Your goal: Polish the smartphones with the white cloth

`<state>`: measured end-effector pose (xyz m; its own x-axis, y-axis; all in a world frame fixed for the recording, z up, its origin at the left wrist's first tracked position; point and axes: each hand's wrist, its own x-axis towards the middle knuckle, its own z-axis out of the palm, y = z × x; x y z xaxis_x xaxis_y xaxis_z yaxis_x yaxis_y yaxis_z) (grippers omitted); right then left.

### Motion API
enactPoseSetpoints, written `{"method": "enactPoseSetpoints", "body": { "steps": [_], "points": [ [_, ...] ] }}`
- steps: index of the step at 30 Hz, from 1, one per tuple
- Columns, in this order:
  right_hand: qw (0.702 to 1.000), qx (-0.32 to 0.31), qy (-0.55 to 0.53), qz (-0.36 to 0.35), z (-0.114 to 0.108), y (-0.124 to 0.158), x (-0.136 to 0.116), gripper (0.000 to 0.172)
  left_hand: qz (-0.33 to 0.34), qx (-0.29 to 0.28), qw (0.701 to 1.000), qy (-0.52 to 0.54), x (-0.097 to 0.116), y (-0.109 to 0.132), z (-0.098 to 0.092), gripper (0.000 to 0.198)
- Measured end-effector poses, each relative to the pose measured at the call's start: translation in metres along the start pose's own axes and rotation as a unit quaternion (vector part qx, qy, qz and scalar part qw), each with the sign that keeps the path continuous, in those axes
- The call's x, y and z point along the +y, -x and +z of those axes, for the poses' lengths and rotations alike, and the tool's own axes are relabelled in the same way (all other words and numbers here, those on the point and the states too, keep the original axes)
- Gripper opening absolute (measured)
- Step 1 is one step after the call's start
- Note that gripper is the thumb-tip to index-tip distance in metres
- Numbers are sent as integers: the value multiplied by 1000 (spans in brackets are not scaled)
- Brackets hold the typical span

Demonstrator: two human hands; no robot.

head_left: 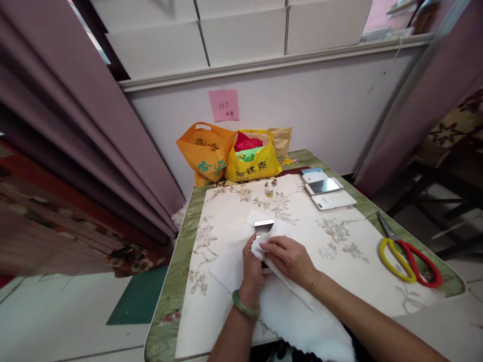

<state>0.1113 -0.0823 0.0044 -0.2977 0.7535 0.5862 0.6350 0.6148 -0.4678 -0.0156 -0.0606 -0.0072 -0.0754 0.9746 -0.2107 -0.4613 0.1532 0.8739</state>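
My left hand (pixel 253 266), with a green bangle (pixel 246 304) at its wrist, is closed around a white smartphone (pixel 264 222) whose top end and dark screen show above the fingers. Over the screen, my right hand (pixel 289 257) pinches a white cloth (pixel 302 311) and presses it on the phone. The cloth hangs from the fingers down over the near table edge. Much of the phone's lower part is hidden by the cloth and hands. Just beyond the phone stands a small clear bottle (pixel 268 190).
Several phones (pixel 325 186) lie in a group at the right back. Scissors (pixel 409 256) with yellow and red handles rest near the right edge. An orange bag (pixel 207 153) and a yellow bag (pixel 253 163) stand at the back, below a pink note (pixel 224 105).
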Motion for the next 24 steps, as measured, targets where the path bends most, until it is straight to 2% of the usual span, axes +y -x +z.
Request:
{"method": "enactPoseSetpoints", "body": {
  "steps": [5, 9, 12, 15, 19, 22, 24],
  "points": [
    [999, -16, 33, -13, -8, -19, 22, 28, 9, -15, 1000, -18, 3, -2, -1, 26],
    [996, 10, 78, 33, -11, -36, 34, 28, -37, -59, 997, 26, 9, -2, 3, 32],
    [994, 11, 98, 47, -9, -36, 32, 30, -45, -60, 996, 54, 10, -3, 2, 34],
    [995, -38, 93, 6, -12, -22, 21, 31, -51, -26, 995, 86, 8, -4, 1, 36],
    [994, -90, 35, -52, -26, 0, 9, 27, -75, 23, 990, 113, 7, -6, 2, 40],
    [988, -123, 18, -94, -31, 4, 9, 23, -83, 14, 986, 143, 8, -6, 3, 42],
    [986, -129, 32, -99, -26, -1, 12, 24, -86, 5, 985, 151, 9, -6, 4, 44]
  ]
}}
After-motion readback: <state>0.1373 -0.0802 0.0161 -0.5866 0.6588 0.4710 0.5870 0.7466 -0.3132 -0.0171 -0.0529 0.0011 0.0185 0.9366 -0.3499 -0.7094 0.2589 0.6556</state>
